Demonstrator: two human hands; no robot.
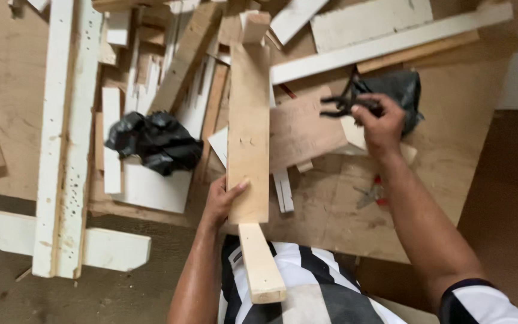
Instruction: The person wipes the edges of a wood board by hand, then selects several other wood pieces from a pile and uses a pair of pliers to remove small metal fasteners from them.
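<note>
Far left: long white painted batten (67, 138) lying near-to-far across a short white cross piece (67, 243), peppered with small holes. Just right of it, crumpled black plastic bag (154, 141) on a white panel (151, 189), scrap strips heaped behind.

Centre: left hand (223, 201) closed on the near left edge of a pale wooden plank (248, 135) — thumb on top, fingers under. Plank runs near-to-far, flat on the table (451, 138); narrower wood strip (261, 264) fixed beneath it, sticking out over a striped shirt. Brown plywood offcut (304, 129) touching the plank's right edge.

Right: right hand (381, 123) gripping a black clamp-like tool (343, 105), raised over a pale block — exact tool type hard to tell. Second black bag (404, 90) just behind the hand. Red-handled pliers (372, 193) on the table near the forearm, untouched. Long white batten (391, 42) angled across the far right.
</note>
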